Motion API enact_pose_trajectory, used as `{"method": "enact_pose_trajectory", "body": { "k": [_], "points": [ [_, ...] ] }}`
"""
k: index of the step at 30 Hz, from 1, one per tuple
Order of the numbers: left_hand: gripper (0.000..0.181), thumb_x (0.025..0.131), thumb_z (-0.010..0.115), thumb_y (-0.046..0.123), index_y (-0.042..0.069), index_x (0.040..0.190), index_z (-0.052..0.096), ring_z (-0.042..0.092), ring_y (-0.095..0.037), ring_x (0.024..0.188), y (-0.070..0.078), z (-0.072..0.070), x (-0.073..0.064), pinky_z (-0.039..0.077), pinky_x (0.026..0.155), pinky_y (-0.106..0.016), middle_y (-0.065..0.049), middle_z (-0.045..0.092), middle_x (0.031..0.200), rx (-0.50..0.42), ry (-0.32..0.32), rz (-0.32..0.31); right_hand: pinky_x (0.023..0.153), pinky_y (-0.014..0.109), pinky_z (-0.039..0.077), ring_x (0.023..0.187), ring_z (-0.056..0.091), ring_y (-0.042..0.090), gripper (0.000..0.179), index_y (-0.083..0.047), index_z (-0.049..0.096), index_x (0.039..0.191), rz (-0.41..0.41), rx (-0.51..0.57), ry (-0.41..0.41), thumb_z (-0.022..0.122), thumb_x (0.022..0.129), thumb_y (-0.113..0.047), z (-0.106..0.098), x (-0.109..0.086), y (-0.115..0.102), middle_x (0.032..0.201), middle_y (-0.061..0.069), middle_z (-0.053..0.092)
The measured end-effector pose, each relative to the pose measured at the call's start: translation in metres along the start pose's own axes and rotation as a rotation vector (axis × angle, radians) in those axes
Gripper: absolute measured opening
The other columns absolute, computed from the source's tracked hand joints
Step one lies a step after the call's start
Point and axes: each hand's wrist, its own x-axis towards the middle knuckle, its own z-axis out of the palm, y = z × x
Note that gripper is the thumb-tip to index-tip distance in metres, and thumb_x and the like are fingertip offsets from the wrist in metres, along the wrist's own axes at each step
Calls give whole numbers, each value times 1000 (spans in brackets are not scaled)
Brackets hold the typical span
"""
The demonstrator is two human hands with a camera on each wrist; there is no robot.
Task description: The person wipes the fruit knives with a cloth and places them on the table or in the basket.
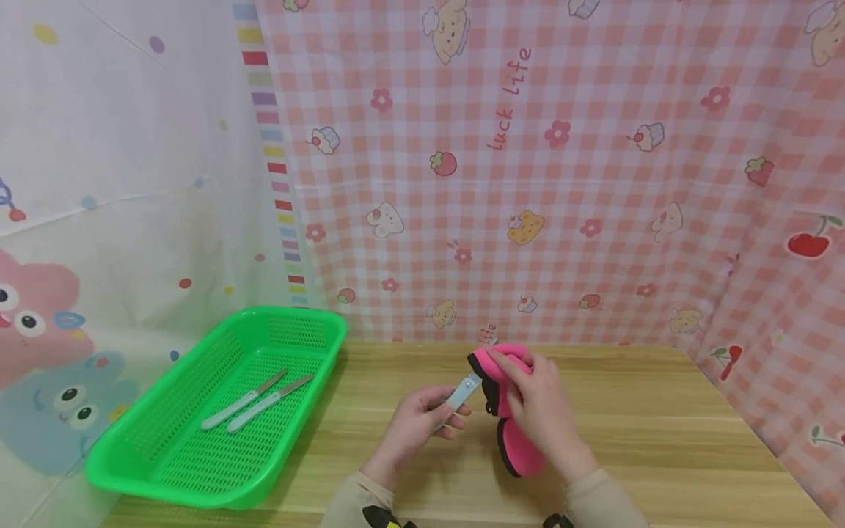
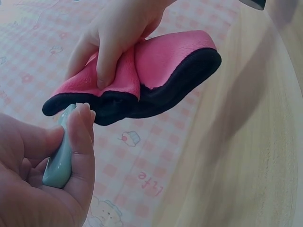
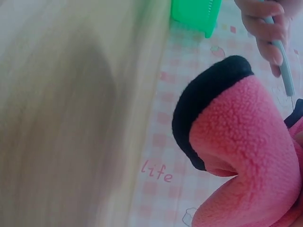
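A knife [image 1: 460, 397] with a pale blue-grey handle is in my left hand [image 1: 411, 424], thumb and fingers round the handle [image 2: 59, 161]. My right hand [image 1: 546, 402] grips a fluffy pink cloth [image 1: 524, 451] with a black border, folded about the blade. Most of the blade is hidden by the cloth; its tip pokes out just beyond the far edge. Part of the cloth hangs in a loop below the right hand, above the table. The right wrist view shows the folded pink pile [image 3: 246, 127] close up, with the left hand and handle behind it.
A green perforated plastic basket [image 1: 271, 469] stands on the wooden table [image 1: 647, 440] to the left. Inside it lie two more knives [image 1: 247, 400] with pale handles, side by side. A pink checked curtain [image 1: 422, 191] hangs behind the table, with a white patterned one at the left.
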Motion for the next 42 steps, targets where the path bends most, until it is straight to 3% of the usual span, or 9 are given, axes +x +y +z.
{"method": "enact_pose_trajectory", "body": {
  "k": [12, 18, 23, 31, 42],
  "points": [
    [30, 97, 55, -3, -7, 126, 62, 69, -13, 76, 1, 1, -1, 56, 65, -27, -20, 71, 99, 8, -39, -15, 72, 54, 48, 90, 55, 44, 54, -18, 67, 129, 72, 12, 28, 73, 79, 3, -9, 0, 13, 102, 27, 58],
    [31, 98, 54, 0, -6, 128, 59, 69, -15, 79, 3, 0, -2, 57, 66, -30, -19, 71, 102, -9, -51, -14, 75, 56, 45, 92, 53, 47, 59, -16, 64, 132, 165, 31, 70, 68, 78, 6, -18, -5, 22, 104, 32, 56],
    [30, 99, 54, 2, -7, 127, 58, 68, -14, 77, 4, -4, -1, 54, 63, -27, -14, 71, 101, -26, -1, -23, 71, 54, 44, 91, 52, 44, 58, -17, 62, 134, 218, 29, 71, 67, 81, 5, -26, -11, 26, 103, 29, 54],
    [33, 99, 54, 6, -8, 129, 56, 65, -13, 76, 5, -8, 0, 50, 60, -24, -12, 70, 100, -53, 34, -45, 70, 48, 40, 86, 50, 42, 58, -14, 64, 132, 209, 31, 85, 68, 78, 7, -27, -22, 27, 98, 27, 54],
    [30, 102, 53, 14, -4, 126, 59, 64, -12, 77, 9, -13, -1, 49, 61, -23, -7, 70, 98, -40, 88, -35, 70, 49, 41, 86, 51, 42, 57, -13, 65, 131, 213, 36, 88, 68, 78, 8, -27, -28, 26, 97, 27, 54]
  ]
}}
